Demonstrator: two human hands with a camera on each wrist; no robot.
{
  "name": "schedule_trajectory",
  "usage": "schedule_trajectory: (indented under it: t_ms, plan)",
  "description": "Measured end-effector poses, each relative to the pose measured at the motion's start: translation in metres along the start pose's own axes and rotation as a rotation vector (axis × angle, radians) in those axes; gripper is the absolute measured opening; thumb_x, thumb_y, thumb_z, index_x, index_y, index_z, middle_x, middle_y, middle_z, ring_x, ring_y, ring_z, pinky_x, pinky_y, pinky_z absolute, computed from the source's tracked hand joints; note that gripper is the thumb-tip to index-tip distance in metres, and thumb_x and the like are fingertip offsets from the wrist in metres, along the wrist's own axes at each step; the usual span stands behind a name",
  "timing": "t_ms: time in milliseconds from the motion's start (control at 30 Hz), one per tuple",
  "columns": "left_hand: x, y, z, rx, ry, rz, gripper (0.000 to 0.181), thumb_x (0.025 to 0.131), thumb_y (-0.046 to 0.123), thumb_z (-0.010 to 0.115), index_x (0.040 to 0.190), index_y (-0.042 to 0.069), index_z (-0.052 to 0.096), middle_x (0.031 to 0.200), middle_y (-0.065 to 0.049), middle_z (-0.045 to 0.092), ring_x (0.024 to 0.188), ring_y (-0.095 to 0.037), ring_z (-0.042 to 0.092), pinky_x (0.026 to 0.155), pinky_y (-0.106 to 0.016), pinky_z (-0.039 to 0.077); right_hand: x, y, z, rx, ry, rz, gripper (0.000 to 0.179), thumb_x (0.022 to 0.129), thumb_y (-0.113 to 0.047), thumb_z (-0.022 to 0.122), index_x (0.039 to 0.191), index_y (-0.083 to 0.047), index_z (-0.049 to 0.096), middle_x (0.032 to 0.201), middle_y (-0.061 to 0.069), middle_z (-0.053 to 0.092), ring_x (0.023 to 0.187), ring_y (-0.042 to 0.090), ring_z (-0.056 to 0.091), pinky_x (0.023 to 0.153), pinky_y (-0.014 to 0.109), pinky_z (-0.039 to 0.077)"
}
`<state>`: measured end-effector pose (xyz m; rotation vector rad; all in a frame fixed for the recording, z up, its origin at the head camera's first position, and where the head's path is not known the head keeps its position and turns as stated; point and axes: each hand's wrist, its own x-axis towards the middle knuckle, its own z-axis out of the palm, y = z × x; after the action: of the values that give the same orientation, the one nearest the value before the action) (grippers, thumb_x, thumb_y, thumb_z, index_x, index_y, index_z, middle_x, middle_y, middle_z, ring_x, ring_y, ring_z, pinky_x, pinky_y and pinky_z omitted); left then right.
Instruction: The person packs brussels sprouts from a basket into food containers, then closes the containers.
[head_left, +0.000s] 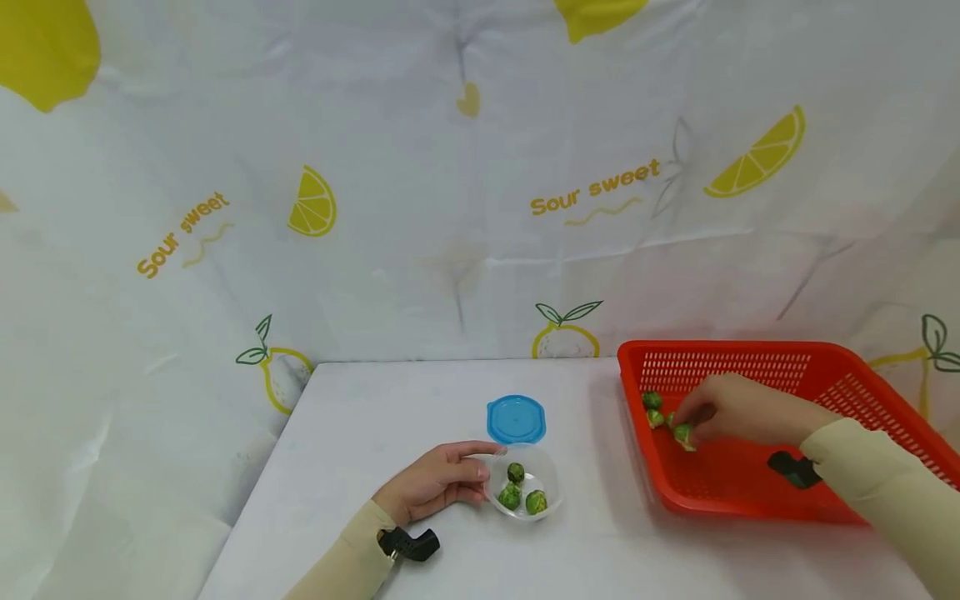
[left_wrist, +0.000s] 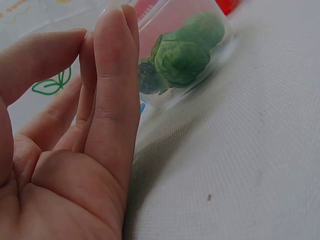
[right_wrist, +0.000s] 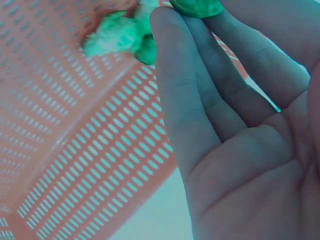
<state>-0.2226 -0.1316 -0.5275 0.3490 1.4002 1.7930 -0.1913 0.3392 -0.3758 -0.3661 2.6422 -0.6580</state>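
Note:
My left hand (head_left: pixel 441 482) holds the near left rim of a small clear plastic bowl (head_left: pixel 551 473) between thumb and fingers. Three Brussels sprouts lie in the bowl, a large green sprout (left_wrist: pixel 182 59) showing through its wall in the left wrist view. Inside the red basket (head_left: pixel 735 492), my right hand (head_left: pixel 738 410) pinches a Brussels sprout (head_left: pixel 683 436) in its fingertips; only the lower part of this sprout (right_wrist: pixel 199 5) appears in the right wrist view. Several more sprouts (head_left: pixel 652 402) rest by the basket's left wall, partly hidden by the fingers.
A blue round lid (head_left: pixel 516 419) lies flat on the white table (head_left: pixel 390 408) just behind the bowl. The basket's slotted walls (right_wrist: pixel 95 165) rise around the right hand. Behind the table hangs a white cloth (head_left: pixel 420 208) with lemon prints.

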Motion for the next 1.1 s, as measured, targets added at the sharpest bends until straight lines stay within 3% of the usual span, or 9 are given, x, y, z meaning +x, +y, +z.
schedule_trajectory:
  t_ms: [333, 567, 700, 900, 1100]
  plan:
    - [0.004, 0.002, 0.001, -0.001, 0.003, 0.009, 0.05, 0.108, 0.008, 0.064, 0.158, 0.009, 0.054, 0.095, -0.002, 0.074, 0.087, -0.01, 0.075, 0.085, -0.025, 0.066, -0.01, -0.013, -0.021, -0.053, 0.038, -0.03, 0.033, 0.091, -0.024, 0.088, 0.122, -0.012, 0.082, 0.111, -0.004, 0.08, 0.096, 0.01, 0.073, 0.08, 0.027, 0.066]
    - [0.002, 0.002, 0.001, -0.01, 0.004, 0.009, 0.052, 0.108, 0.009, 0.064, 0.158, 0.009, 0.053, 0.095, -0.001, 0.074, 0.087, -0.01, 0.075, 0.086, -0.024, 0.066, -0.007, -0.031, -0.029, -0.093, 0.078, -0.036, 0.03, 0.094, -0.031, 0.085, 0.123, -0.024, 0.081, 0.117, -0.008, 0.077, 0.107, 0.014, 0.068, 0.082, 0.023, 0.062]
    - [0.001, 0.002, 0.001, -0.013, 0.006, 0.012, 0.052, 0.107, 0.011, 0.067, 0.157, 0.01, 0.055, 0.095, -0.002, 0.075, 0.088, -0.01, 0.075, 0.086, -0.025, 0.066, -0.003, -0.045, -0.032, -0.11, 0.102, -0.071, 0.031, 0.095, -0.03, 0.084, 0.125, -0.023, 0.081, 0.118, -0.009, 0.077, 0.109, 0.015, 0.069, 0.084, 0.025, 0.063]
    - [-0.001, 0.001, 0.0, -0.015, 0.001, 0.008, 0.055, 0.105, 0.013, 0.071, 0.157, 0.01, 0.055, 0.095, -0.001, 0.076, 0.088, -0.01, 0.075, 0.087, -0.025, 0.066, 0.007, -0.077, -0.021, -0.068, 0.13, -0.123, 0.032, 0.094, -0.028, 0.086, 0.124, -0.018, 0.082, 0.115, -0.006, 0.078, 0.102, 0.014, 0.071, 0.087, 0.033, 0.067]
    - [-0.001, 0.001, 0.001, 0.004, 0.003, 0.01, 0.053, 0.105, 0.012, 0.069, 0.156, 0.01, 0.056, 0.094, -0.001, 0.075, 0.088, -0.011, 0.075, 0.088, -0.027, 0.066, 0.012, -0.108, 0.004, 0.049, 0.147, -0.153, 0.028, 0.094, -0.023, 0.086, 0.122, -0.02, 0.082, 0.105, -0.007, 0.077, 0.085, 0.014, 0.07, 0.071, 0.024, 0.062]
